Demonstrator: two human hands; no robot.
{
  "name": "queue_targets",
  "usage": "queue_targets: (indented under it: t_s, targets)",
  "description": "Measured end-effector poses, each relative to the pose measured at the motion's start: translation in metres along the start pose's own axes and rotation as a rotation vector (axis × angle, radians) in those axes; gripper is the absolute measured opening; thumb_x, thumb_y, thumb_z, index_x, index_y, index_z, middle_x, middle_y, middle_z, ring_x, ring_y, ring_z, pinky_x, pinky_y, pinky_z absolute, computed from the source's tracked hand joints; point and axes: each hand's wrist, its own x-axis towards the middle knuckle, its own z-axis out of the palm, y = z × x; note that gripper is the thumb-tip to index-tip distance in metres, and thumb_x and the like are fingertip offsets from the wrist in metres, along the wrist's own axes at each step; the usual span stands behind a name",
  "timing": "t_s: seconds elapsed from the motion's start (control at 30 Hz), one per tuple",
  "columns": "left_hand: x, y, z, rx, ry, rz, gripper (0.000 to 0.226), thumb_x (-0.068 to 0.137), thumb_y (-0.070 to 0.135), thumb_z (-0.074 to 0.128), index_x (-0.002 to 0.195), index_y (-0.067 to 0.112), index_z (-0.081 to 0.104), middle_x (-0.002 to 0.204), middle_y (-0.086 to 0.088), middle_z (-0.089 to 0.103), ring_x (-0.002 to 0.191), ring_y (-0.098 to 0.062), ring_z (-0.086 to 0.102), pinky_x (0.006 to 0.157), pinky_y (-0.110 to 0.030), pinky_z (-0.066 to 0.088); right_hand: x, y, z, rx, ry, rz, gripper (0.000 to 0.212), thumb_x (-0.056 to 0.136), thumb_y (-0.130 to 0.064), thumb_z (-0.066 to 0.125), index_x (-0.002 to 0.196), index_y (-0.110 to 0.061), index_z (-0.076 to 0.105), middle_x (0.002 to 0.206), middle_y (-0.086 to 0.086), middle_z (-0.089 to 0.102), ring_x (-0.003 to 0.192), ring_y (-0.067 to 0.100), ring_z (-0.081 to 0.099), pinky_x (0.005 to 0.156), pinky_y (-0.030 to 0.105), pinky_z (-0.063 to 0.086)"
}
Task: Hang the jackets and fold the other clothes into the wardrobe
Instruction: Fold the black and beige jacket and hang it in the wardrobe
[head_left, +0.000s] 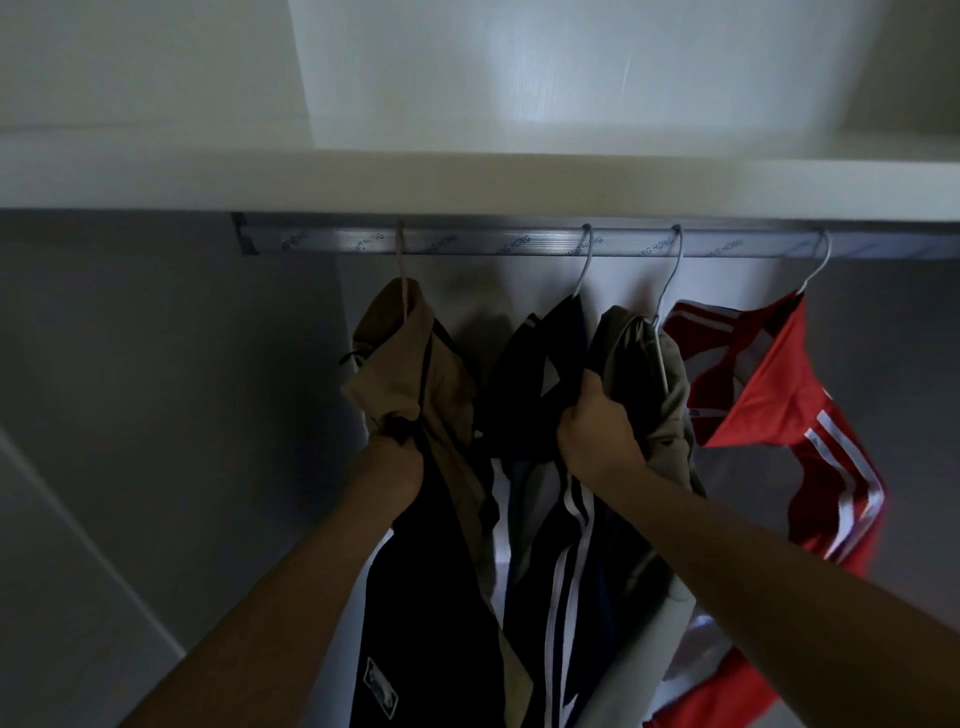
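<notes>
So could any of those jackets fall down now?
Maybe. The left hand grips the tan jacket and the right hand grips the grey jacket. A hard pull could drag either one off its hanger, or unhook the thin wire hook from the rail. The red jacket looks lopsided and bunched, so it might slide off too.

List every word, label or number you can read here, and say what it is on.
"HONG", repeated along the hanging rail; the word before it is too blurred to read fully.
Patch on the black-and-tan jacket: too blurred to read.
Nothing else shows readable text.
</notes>
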Motion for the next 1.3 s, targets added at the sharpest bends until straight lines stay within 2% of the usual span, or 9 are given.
queue_targets:
  t_s: [0.07, 0.17, 0.27, 0.4, 0.53, 0.67, 0.73, 0.8, 1.3]
  targets:
    - [0.006, -0.003, 0.003, 0.064, -0.053, -0.021, 0.041, 0.103, 0.024, 0.034, 0.128, -0.006, 0.047, 0.13, -0.025, 0.051, 0.117, -0.036, 0.05, 0.096, -0.038, 0.04, -0.005, 0.002, -0.01, -0.106, -0.013, -0.013, 0.04, 0.099, -0.022, 0.037, 0.137, -0.012, 0.035, 0.097, 0.014, 0.06, 0.082, 0.033, 0.06, 0.071, 0.04, 0.05]
    - [-0.003, 0.001, 0.001, 0.093, -0.077, 0.014, 0.042, 0.1, 0.028, 0.041, 0.132, 0.0, 0.041, 0.129, -0.02, 0.051, 0.113, -0.034, 0.051, 0.087, -0.033, 0.04, -0.017, 0.017, -0.033, -0.428, 0.272, -0.093, 0.046, 0.094, -0.041, 0.044, 0.134, -0.017, 0.044, 0.123, 0.012, 0.054, 0.111, 0.033, 0.053, 0.09, 0.046, 0.042]
    - [-0.019, 0.003, 0.0, 0.192, 0.039, 0.096, 0.065, 0.093, 0.038, 0.054, 0.14, 0.006, 0.023, 0.127, -0.018, 0.051, 0.11, -0.036, 0.053, 0.087, -0.039, 0.043, -0.019, 0.04, -0.055, -0.438, 0.244, 0.087, 0.07, 0.088, -0.031, 0.057, 0.147, -0.015, 0.022, 0.137, 0.015, 0.041, 0.121, 0.038, 0.046, 0.094, 0.052, 0.041]
    - [-0.037, 0.006, 0.002, 0.398, 0.14, 0.213, 0.075, 0.091, 0.041, 0.055, 0.143, 0.005, 0.014, 0.119, -0.02, 0.056, 0.102, -0.038, 0.058, 0.087, -0.046, 0.048, -0.02, 0.061, -0.063, -0.329, -0.066, 0.288, 0.057, 0.093, -0.011, 0.045, 0.143, -0.009, 0.019, 0.126, 0.023, 0.054, 0.112, 0.042, 0.056, 0.089, 0.048, 0.048]
    - [-0.054, 0.017, 0.0, 0.51, 0.167, 0.286, 0.061, 0.094, 0.039, 0.051, 0.136, 0.005, 0.022, 0.108, -0.017, 0.06, 0.089, -0.032, 0.06, 0.074, -0.039, 0.047, -0.027, 0.066, -0.079, -0.371, -0.055, 0.213, 0.043, 0.096, -0.02, 0.04, 0.138, -0.014, 0.032, 0.119, 0.017, 0.059, 0.106, 0.038, 0.058, 0.081, 0.044, 0.049]
    - [-0.077, 0.025, 0.008, 0.436, 0.225, 0.473, 0.044, 0.093, 0.032, 0.054, 0.122, 0.004, 0.036, 0.089, -0.013, 0.057, 0.069, -0.026, 0.053, 0.059, -0.032, 0.039, -0.021, 0.08, -0.114, -0.561, 0.26, 0.203, 0.053, 0.094, -0.032, 0.045, 0.142, -0.015, 0.032, 0.136, 0.015, 0.043, 0.123, 0.037, 0.043, 0.096, 0.049, 0.038]
    - [-0.09, 0.03, 0.019, 0.464, 0.194, 0.546, 0.034, 0.092, 0.028, 0.053, 0.114, 0.006, 0.039, 0.081, -0.01, 0.056, 0.066, -0.027, 0.054, 0.058, -0.033, 0.045, -0.02, 0.103, -0.136, -0.467, 0.199, 0.401, 0.057, 0.095, -0.022, 0.044, 0.147, -0.015, 0.021, 0.139, 0.019, 0.04, 0.123, 0.041, 0.044, 0.098, 0.05, 0.038]
    - [-0.105, 0.037, 0.032, 0.499, 0.125, 0.559, 0.036, 0.092, 0.029, 0.051, 0.118, 0.009, 0.036, 0.082, -0.008, 0.057, 0.071, -0.03, 0.058, 0.062, -0.036, 0.049, -0.027, 0.13, -0.15, -0.416, 0.121, 0.477, 0.044, 0.095, -0.015, 0.041, 0.138, -0.009, 0.033, 0.13, 0.025, 0.051, 0.116, 0.045, 0.052, 0.093, 0.049, 0.043]
    - [-0.204, 0.077, 0.09, 0.432, 0.07, 0.484, 0.032, 0.095, 0.029, 0.049, 0.119, 0.011, 0.037, 0.081, -0.002, 0.052, 0.072, -0.024, 0.055, 0.057, -0.029, 0.038, -0.032, 0.166, -0.203, -0.321, -0.001, 0.327, 0.028, 0.091, -0.006, 0.047, 0.112, 0.007, 0.061, 0.114, 0.027, 0.063, 0.108, 0.043, 0.06, 0.088, 0.044, 0.05]
